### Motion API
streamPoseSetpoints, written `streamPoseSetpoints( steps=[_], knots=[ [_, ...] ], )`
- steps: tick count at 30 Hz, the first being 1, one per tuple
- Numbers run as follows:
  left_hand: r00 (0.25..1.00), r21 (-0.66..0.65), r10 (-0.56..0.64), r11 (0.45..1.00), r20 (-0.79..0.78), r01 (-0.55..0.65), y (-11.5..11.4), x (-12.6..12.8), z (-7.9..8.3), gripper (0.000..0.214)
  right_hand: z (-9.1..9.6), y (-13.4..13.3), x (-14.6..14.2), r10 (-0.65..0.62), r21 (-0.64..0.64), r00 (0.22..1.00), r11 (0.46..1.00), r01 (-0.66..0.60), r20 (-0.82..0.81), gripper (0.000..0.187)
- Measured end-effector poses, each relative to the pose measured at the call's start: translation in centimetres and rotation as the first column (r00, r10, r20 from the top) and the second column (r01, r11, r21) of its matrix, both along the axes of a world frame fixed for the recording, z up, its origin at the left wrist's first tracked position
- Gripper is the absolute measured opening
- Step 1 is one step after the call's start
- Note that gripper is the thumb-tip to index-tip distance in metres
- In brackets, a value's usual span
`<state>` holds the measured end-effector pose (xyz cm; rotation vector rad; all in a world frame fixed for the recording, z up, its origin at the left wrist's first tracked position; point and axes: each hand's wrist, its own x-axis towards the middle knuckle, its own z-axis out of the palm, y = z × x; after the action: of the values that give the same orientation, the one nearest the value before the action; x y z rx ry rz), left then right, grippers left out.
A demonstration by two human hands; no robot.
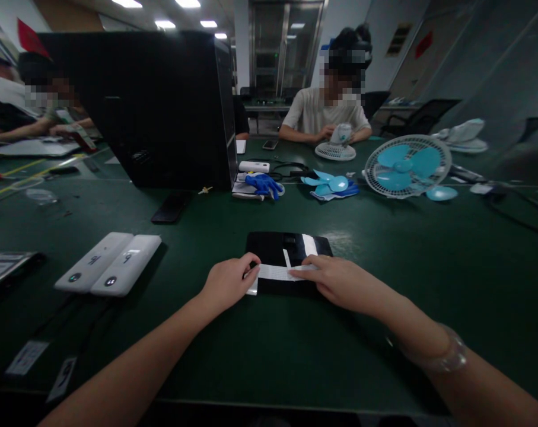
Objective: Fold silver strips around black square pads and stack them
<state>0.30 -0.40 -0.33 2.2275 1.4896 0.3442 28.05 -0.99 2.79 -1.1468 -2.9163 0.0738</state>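
Observation:
A flat black object [269, 242], whose kind I cannot make out, lies on the green table. A white printed paper strip [274, 272] stretches across its near part. At the left end of the strip, the thumb and fingertips of my left hand [231, 281] are pinched closed on it. My right hand [342, 281] holds the strip's right part, with a finger stretched along it. Another white strip [287, 258] stands up from the black surface, and a wider white patch [309, 244] lies behind my right fingers. Beside my left fingertips is a small white piece [252, 288].
Two white power banks [126, 267] with cables lie left. A black computer case [153, 107] stands behind a dark phone [171, 208]. Farther back are blue gloves [264, 185], fan blades [326, 182] and a fan [406, 166]. Across the table, a person [326, 112] handles another fan.

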Motion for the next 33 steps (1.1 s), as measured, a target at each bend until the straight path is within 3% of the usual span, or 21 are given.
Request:
streamPoseSetpoints(
  steps=[10,15,21,27,30,33],
  knots=[
    [0.977,0.114,-0.026,0.992,-0.211,0.051,-0.3,0.9,-0.1,0.035,-0.3,-0.6,-0.9,-0.038,0.048,0.999,0.998,0.038,-0.008,0.043],
    [0.962,0.142,-0.029,0.987,-0.272,0.070,-0.4,1.0,0.2,0.035,-0.1,-0.3,-0.4,-0.039,0.009,0.999,0.999,0.039,0.012,0.047],
    [0.962,0.132,-0.025,0.989,-0.271,0.063,-0.4,1.0,0.2,0.037,1.9,0.1,2.1,-0.101,-0.118,0.995,0.988,0.102,0.010,0.034],
    [0.960,0.125,0.002,0.992,-0.280,0.034,-0.3,0.9,0.1,0.042,2.3,1.6,7.0,-0.294,-0.312,0.953,0.901,0.302,0.073,0.033],
    [0.960,0.133,-0.002,0.990,-0.280,0.040,-0.2,0.8,0.1,0.043,1.8,2.2,9.3,-0.349,-0.214,0.934,0.909,0.357,0.073,0.031],
    [0.960,0.150,-0.003,0.988,-0.279,0.047,-0.2,0.8,0.1,0.044,1.9,2.2,9.1,-0.403,-0.079,0.912,0.909,0.408,0.078,0.030]
  ],
)
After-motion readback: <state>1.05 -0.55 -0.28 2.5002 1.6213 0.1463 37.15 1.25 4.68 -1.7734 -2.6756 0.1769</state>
